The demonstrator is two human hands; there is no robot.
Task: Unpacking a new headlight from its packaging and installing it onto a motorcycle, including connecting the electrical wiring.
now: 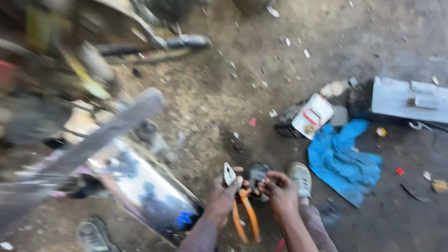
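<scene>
My left hand (220, 198) grips a pair of pliers with orange handles (246, 217), jaws pointing up, low in the middle of the head view. My right hand (280, 189) is closed on a small dark round part (257, 174), held against the pliers' jaws. Both hands are close together just above the dirt ground. The picture is blurred, so the part's shape is unclear.
A motorbike with a shiny exhaust pipe (149, 186) fills the left. A blue cloth (344, 161), a white-topped battery (310, 117) and a grey box (408, 100) lie to the right. My shoes (301, 177) (93, 235) rest on the littered dirt.
</scene>
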